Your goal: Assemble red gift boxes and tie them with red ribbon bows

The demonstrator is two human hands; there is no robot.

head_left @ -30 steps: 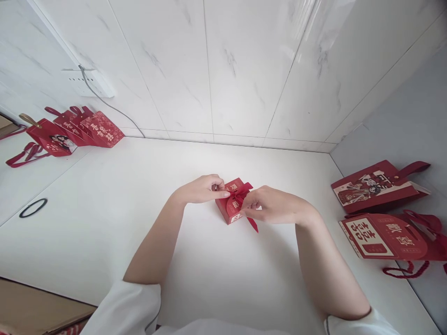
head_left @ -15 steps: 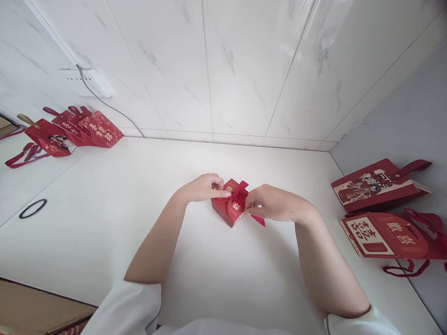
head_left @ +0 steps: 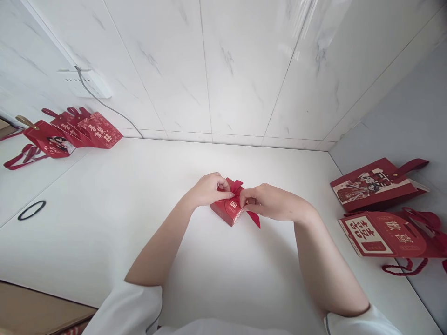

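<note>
Gray-veined white wall tiles (head_left: 240, 70) span the top of the frame, meeting a white tabletop (head_left: 157, 163), while a plain gray wall (head_left: 401, 107) closes the right side. A socket panel (head_left: 91, 86) with a gray cable (head_left: 109, 110) sits at upper left, and pale light glints off the tiles at upper right.

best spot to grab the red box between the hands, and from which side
Probably take the box low by its sides, coming from the near side: its near-left wall is flat and mostly uncovered, while the ribbon, left hand and right hand crowd the top.
</note>
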